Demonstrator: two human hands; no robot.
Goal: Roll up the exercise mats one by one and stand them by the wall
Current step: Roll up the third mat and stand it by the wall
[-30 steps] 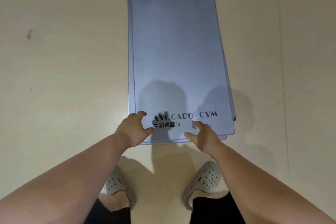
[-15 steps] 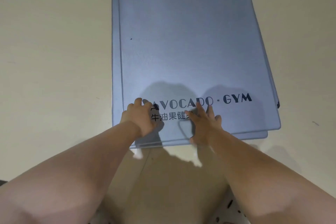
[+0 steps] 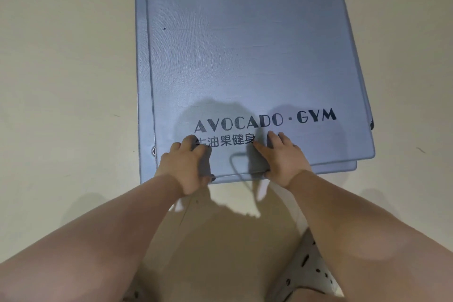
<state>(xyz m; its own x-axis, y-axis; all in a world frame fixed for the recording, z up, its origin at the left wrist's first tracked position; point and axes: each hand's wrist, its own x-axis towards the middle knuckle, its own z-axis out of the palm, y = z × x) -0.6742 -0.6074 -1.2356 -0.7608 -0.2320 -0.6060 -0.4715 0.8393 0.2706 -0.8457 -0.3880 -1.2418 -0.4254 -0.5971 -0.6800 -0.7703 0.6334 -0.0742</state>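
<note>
1. A stack of blue mats lies flat on the pale floor [image 3: 61, 81].
2. The top mat [image 3: 245, 56] sits on a lower mat [image 3: 141, 81] that peeks out along the left side and along the near edge.
3. The top mat is turned a little, so its edges do not line up with the mat under it.
4. Dark letters [image 3: 266, 121] on the top mat read "AVOCADO · GYM", with a row of smaller signs under them.
5. The left hand [image 3: 187, 167] is at the near edge of the top mat.
6. Its fingers curl over the top of the mat, just below the start of the smaller signs, and touch it.
7. Its thumb reaches down by the mat's near edge. The hand is partly curled, and I cannot tell if it truly grips the edge.
8. The right hand [image 3: 282, 157] is near the left hand, off to its right.
9. Its fingers lie spread and flat on the mat, pointing away from the person, just below the big letters.
10. Its thumb hooks at the near edge of the top mat, so this hand looks like it pinches the edge lightly.
11. Between the two hands the near edge looks a bit lifted.
12. A small round metal ring [image 3: 154, 151] shows on the lower mat, just left of the left hand.
13. A white shoe with dark holes [image 3: 311, 274] shows below the right arm.
</note>
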